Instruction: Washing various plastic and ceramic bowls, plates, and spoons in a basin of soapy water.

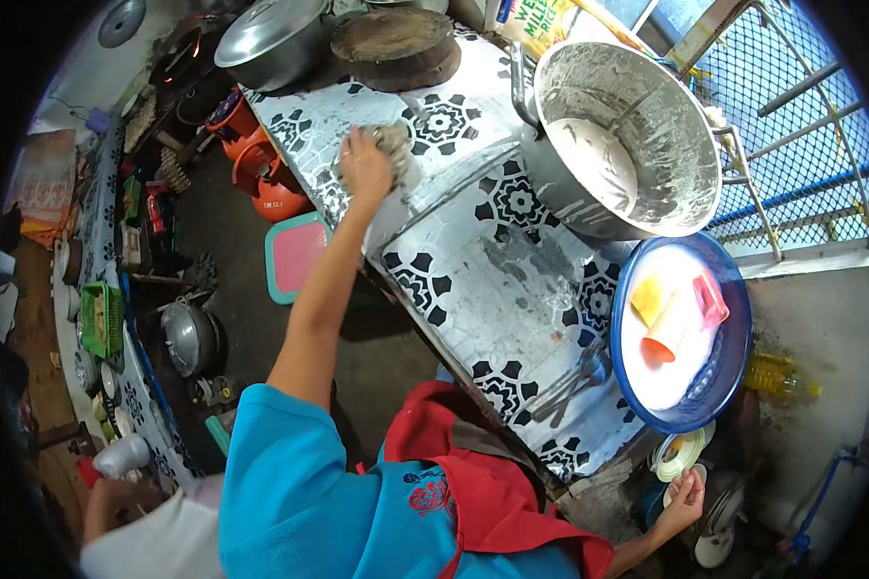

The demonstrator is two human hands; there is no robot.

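My left hand (364,165) reaches across the tiled counter (463,217) and presses a crumpled, light-coloured cloth (398,150) flat against it. The tile around the cloth looks wet. My right hand (684,499) hangs low past the counter's right end, fingers bent, beside stacked bowls (681,456); whether it grips one I cannot tell. A blue plastic basin (623,376) on the counter's right end holds whitish, sudsy water. In it float a yellow sponge-like piece (647,299), an orange cup (659,349) and a pink plastic item (710,300).
A large metal pot (572,177) with pale residue stands behind the basin. Round wooden chopping boards (395,40) and a lidded pot (275,36) sit at the far end. An orange gas cylinder (279,199) and a pink-topped stool (297,257) stand below. Another person's white sleeve (166,539) shows lower left.
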